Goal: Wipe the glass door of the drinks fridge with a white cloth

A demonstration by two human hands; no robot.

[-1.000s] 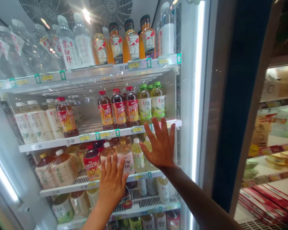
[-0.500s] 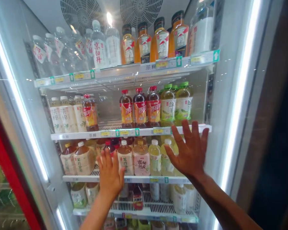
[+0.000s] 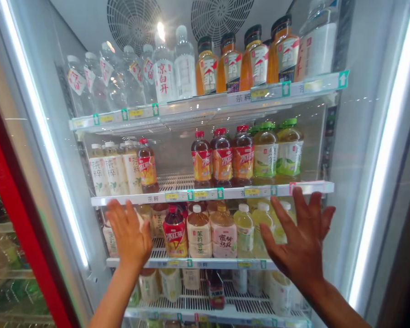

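My left hand (image 3: 130,234) is raised with fingers stretched and holds nothing. It is in front of the left part of the third shelf and covers some cream-labelled tea bottles there. A red-labelled iced tea bottle (image 3: 175,232) stands just to its right. My right hand (image 3: 299,243), fingers spread and likewise holding nothing, is before the right end of that shelf. Pale yellow drink bottles (image 3: 244,228) stand to its left, some partly hidden behind it. Above its fingertips, green-capped tea bottles (image 3: 290,148) stand on the second shelf. Whether either palm touches anything, I cannot tell.
A lit drinks cooler surrounds the shelves, with light strips (image 3: 384,159) at both sides. Clear water bottles (image 3: 164,75) and amber black-capped bottles (image 3: 256,57) line the top shelf (image 3: 205,107). A red frame edge (image 3: 23,228) runs along the left.
The view has shifted, so the shelves appear farther right. My left hand has moved left, uncovering the red-labelled iced tea bottle. My right hand appears farther right; both remain spread.
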